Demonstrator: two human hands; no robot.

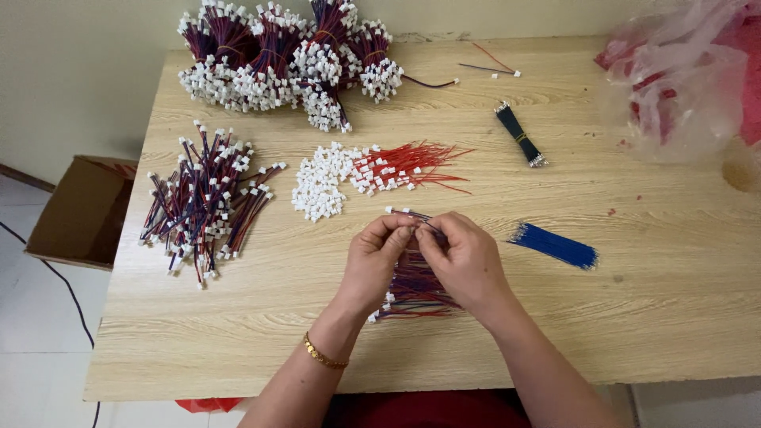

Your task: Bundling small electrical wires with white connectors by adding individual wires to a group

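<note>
Head view: a thin red-and-blue wire lead with a small white plastic connector is being pinched between the left hand and the right hand.
Fingers are being closed on it above the loose wire bundle; a slip could be scattering leads into the heap of white connectors, while bare light wooden tabletop is being left open rightward, past the blue wire bundle.

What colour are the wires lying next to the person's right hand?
Blue wires, seen clearly in the head view.

matt wood-grain table, glossy plastic bag
</note>
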